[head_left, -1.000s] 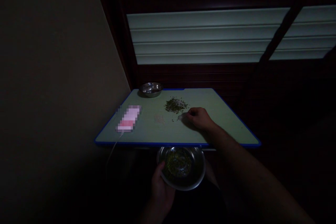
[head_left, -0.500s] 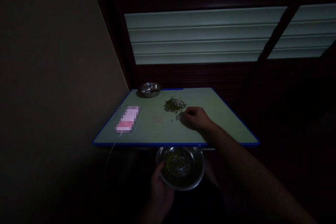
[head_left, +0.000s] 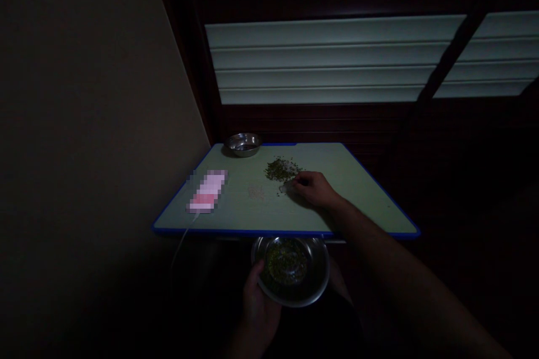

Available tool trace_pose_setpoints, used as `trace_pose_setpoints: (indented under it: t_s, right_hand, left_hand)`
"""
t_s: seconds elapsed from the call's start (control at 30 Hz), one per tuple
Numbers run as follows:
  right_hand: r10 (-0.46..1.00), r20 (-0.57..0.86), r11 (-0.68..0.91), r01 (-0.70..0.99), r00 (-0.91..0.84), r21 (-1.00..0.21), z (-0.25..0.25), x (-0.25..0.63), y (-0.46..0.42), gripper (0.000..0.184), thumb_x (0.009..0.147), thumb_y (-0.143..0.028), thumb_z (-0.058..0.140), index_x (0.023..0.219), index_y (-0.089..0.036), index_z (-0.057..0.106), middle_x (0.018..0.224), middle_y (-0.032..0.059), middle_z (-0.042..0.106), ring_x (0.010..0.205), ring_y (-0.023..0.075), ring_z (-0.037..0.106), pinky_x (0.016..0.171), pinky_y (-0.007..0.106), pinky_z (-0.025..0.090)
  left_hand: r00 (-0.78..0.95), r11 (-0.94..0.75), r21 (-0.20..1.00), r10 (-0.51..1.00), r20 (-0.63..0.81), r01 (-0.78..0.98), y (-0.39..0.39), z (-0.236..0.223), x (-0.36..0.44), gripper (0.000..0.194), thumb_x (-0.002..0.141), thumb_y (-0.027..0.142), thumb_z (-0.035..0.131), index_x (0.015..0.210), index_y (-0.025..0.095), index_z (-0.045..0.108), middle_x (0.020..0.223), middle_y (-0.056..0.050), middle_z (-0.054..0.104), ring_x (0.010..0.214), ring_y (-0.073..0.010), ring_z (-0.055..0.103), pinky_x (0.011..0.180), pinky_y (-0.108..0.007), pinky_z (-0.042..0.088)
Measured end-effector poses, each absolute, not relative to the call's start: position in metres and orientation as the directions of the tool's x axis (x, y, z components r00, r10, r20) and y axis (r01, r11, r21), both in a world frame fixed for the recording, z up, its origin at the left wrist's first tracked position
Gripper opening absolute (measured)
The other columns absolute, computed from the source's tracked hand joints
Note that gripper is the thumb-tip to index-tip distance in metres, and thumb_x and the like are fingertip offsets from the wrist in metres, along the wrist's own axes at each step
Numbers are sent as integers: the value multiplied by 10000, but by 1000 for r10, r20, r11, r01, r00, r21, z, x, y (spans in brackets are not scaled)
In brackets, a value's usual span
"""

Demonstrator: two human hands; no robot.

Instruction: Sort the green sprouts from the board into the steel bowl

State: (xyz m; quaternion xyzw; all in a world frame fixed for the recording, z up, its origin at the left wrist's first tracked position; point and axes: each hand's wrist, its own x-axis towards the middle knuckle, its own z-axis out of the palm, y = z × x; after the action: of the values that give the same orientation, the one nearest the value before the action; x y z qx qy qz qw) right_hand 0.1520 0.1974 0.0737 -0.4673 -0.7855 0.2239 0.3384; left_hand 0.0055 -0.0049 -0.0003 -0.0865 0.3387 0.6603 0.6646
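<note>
My left hand (head_left: 260, 303) grips the left rim of a metal bowl (head_left: 316, 286), below the table's front edge. Small green bits, perhaps beans, cover the bowl's bottom (head_left: 286, 261). Over the table, my right hand (head_left: 315, 188) is closed in a pinch on a small clear piece (head_left: 288, 187), too dim to name. Just beyond those fingertips lies a pile of green beans (head_left: 278, 169) mixed with whitish grains. A thin patch of pale grains (head_left: 256, 193) is spread left of my right hand, with a few loose green bits between.
A second metal bowl (head_left: 244, 146) stands at the table's back left corner. A blurred-out phone (head_left: 208, 190) with a white cable (head_left: 180, 247) lies at the left. The pale table (head_left: 357, 207) has a blue edge; a wall and slatted panels rise behind.
The whole view has shifted slightly. My right hand and the clear piece moved very little, staying near the pile. My left hand still holds the bowl in place.
</note>
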Motion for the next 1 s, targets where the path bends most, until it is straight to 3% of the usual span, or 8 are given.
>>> trace_pose_setpoints:
  t_s: [0.5, 1.0]
  right_hand:
    - [830, 356, 532, 420, -429, -735, 71, 150, 197, 185, 741, -311, 600, 751, -144, 679, 688, 18, 642, 660, 138, 535, 635, 258, 410]
    - [895, 307, 435, 478, -324, -763, 73, 157, 192, 168, 693, -297, 572, 686, -148, 650, 610, 2, 585, 604, 132, 498, 582, 252, 374]
  left_hand:
    - [-85, 119, 313, 820, -567, -942, -3, -1, 5, 240, 861, 213, 517, 843, 182, 754, 894, -73, 780, 866, -222, 709, 945, -406, 481]
    - [-104, 121, 350, 823, -559, -929, -3, -4, 6, 214, 822, 221, 569, 941, 168, 738, 919, -87, 776, 905, -247, 704, 951, -440, 482]
